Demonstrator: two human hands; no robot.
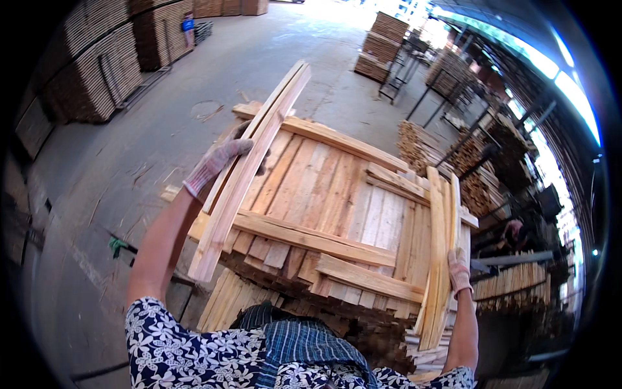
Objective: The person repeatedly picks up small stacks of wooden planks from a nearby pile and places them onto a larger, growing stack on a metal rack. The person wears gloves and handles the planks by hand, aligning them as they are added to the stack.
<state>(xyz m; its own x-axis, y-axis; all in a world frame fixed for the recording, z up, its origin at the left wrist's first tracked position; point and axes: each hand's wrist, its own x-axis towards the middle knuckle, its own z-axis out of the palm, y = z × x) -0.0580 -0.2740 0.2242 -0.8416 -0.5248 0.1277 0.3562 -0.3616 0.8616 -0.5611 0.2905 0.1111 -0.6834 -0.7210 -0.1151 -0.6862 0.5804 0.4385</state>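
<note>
My left hand (223, 157), in a knitted work glove, is closed round a pair of long wooden boards (249, 165). They lie side by side and slant over the left end of the stack of boards (311, 188). At the right end, my right hand (459, 271), also gloved, grips the outer side of a few upright-slanting boards (437, 253); its fingertips are partly hidden behind them. Between my hands, several loose battens lie across the stack's top layer, among them a far batten (343, 144) and a near batten (317, 237).
More boards (227, 301) are piled below, close to my body. Tall timber stacks (97, 71) stand at the far left. To the right are timber piles (421, 149) among metal racks (466, 97). Wood scraps (210, 113) litter the concrete floor (259, 45).
</note>
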